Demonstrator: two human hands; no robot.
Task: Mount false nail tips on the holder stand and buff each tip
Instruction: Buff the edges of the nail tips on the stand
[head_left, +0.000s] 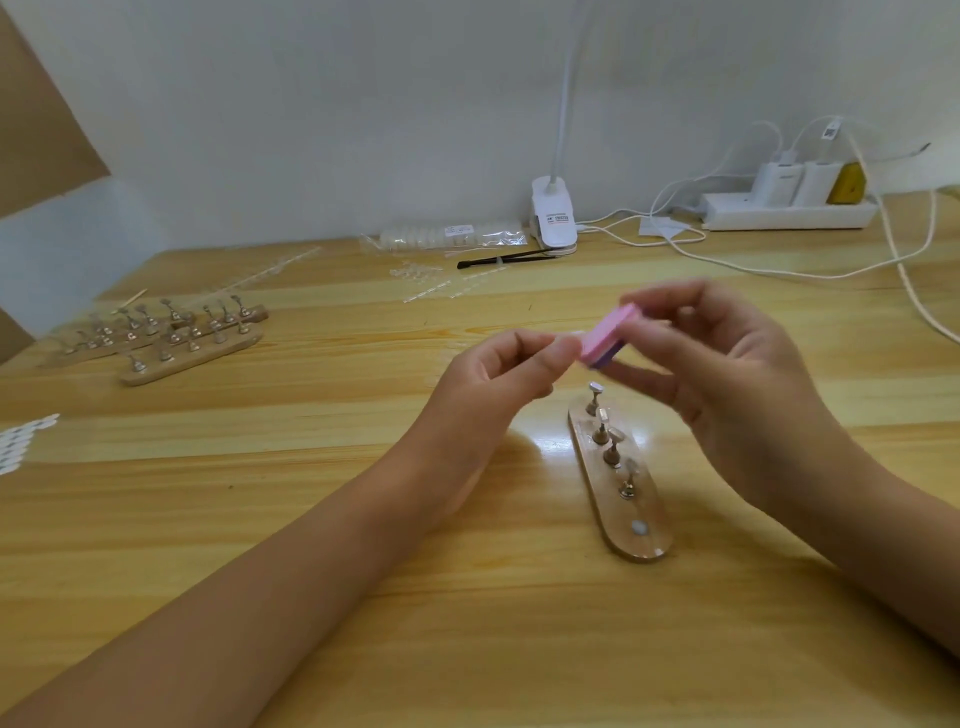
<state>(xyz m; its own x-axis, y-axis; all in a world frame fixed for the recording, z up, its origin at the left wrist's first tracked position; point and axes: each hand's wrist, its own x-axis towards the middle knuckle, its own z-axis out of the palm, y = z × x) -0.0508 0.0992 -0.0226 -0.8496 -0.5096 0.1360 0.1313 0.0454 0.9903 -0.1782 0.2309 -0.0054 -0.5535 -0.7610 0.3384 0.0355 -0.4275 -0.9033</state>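
**Buffing a tip held in the fingers, above the stand**

The right hand (727, 374) grips the pink buffer block (608, 335) between thumb and curled fingers. The left hand (498, 379) has thumb and forefinger pinched tight at the block's near end, on what I judge to be a nail tip, too small and blurred to confirm. Both hands are raised above the table (363, 519). The wooden holder stand (647, 545) lies just beneath them, with 4 metal pegs (602, 431) upright and 1 bare round socket (639, 527) at its near end. To do this well, keep the block flat to the tip's curve. Stroke lightly in 1 direction, and keep the pinch low so the grit misses the fingertip. Then seat the piece on the bare socket.
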